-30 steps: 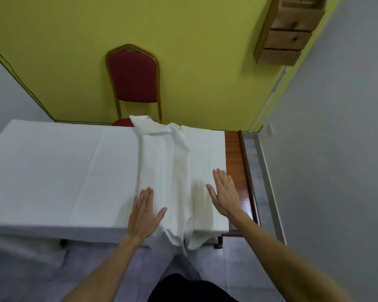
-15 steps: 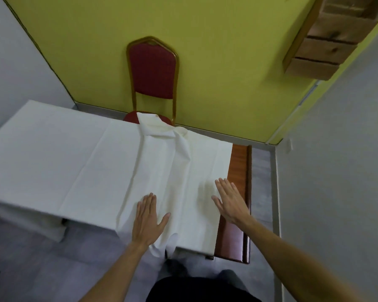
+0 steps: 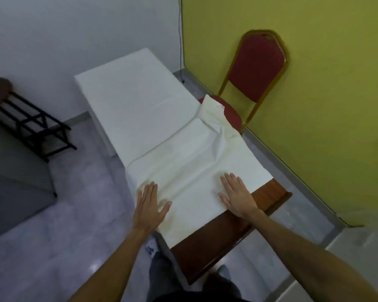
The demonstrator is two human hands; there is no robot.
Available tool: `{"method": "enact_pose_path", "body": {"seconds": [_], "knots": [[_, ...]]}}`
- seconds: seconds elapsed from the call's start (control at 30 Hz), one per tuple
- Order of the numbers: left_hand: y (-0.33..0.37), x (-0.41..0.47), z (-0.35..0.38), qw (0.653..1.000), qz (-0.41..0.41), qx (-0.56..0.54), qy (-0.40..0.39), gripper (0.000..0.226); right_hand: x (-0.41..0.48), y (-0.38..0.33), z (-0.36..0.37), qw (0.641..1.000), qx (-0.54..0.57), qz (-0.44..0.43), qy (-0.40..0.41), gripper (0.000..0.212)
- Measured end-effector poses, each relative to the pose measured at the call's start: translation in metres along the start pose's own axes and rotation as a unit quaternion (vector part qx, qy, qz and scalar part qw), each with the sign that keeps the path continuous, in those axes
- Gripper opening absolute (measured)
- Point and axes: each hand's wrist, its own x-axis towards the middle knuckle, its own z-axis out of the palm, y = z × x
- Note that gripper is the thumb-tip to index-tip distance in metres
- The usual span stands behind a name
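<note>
A cream cloth (image 3: pixel 196 168) lies spread over the near end of a long wooden table (image 3: pixel 231 232), on top of a white table cover (image 3: pixel 131 94). Its far corner is bunched and folded up near the chair. My left hand (image 3: pixel 150 205) lies flat, fingers straight, on the cloth's left edge where it hangs off the table. My right hand (image 3: pixel 236 195) presses flat on the cloth near its right edge, close to the bare wood.
A red padded chair (image 3: pixel 255 68) with a gold frame stands against the yellow wall behind the table. A black folding rack (image 3: pixel 31 123) sits on the floor at the left. Grey floor surrounds the table; my legs are at the bottom.
The view has swung left and the table now runs diagonally. Both hands stay flat on the cloth, which looks smoother between them than before.
</note>
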Motion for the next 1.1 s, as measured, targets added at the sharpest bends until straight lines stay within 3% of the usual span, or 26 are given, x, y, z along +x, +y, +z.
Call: {"method": "enact_pose_path", "body": {"seconds": [0.1, 0.27, 0.4, 0.53, 0.7, 0.83, 0.93, 1.0, 1.1], "knots": [[0.014, -0.028, 0.001, 0.996, -0.071, -0.009, 0.046, 0.093, 0.005, 0.014, -0.007, 0.999, -0.020, -0.046, -0.004, 0.079], [0.018, -0.058, 0.001, 0.989, -0.135, -0.020, 0.050, 0.099, 0.025, 0.013, -0.027, 0.996, -0.009, -0.087, -0.007, 0.084], [0.022, -0.058, 0.003, 0.991, -0.125, -0.012, 0.037, 0.095, 0.046, 0.024, -0.037, 0.993, -0.030, -0.107, 0.043, 0.057], [0.028, -0.030, 0.008, 0.994, -0.108, 0.016, 0.008, 0.091, 0.080, 0.045, -0.059, 0.981, -0.058, -0.162, 0.084, 0.075], [0.035, 0.017, 0.028, 0.991, -0.119, 0.048, -0.032, 0.086, 0.151, 0.077, -0.083, 0.951, -0.143, -0.268, 0.055, 0.092], [0.025, 0.039, 0.046, 0.986, -0.154, 0.058, -0.020, 0.067, 0.210, 0.097, -0.085, 0.914, -0.203, -0.346, 0.055, 0.064], [0.025, 0.045, 0.052, 0.983, -0.178, 0.045, 0.012, 0.053, 0.232, 0.116, -0.070, 0.893, -0.188, -0.400, 0.083, 0.034], [0.031, 0.045, 0.051, 0.979, -0.198, 0.017, 0.032, 0.038, 0.230, 0.122, -0.064, 0.889, -0.167, -0.415, 0.095, 0.034], [0.043, 0.036, 0.040, 0.972, -0.230, 0.003, 0.042, 0.037, 0.219, 0.122, -0.064, 0.900, -0.150, -0.395, 0.109, 0.045]]}}
